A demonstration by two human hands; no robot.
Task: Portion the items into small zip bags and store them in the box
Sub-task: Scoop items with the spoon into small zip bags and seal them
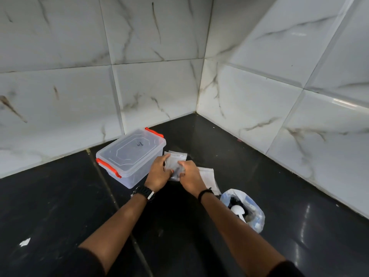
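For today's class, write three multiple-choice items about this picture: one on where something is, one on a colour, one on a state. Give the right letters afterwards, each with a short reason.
1. Where does the clear plastic box stand?
A. On the dark counter, to the left of the hands
B. Inside the open plastic bag
C. On top of the spare zip bags

2. What colour are the box's latches?
A. Blue
B. Orange-red
C. Green

3. How is the box lid?
A. Leaning against the wall
B. Lying upside down on the counter
C. Set on the box

Answers:
1. A: the box sits on the dark counter by the tiled wall, left of the left hand and right hand, which together hold a small zip bag.
2. B: a latch at each end of the box is orange-red.
3. C: the lid covers the box.
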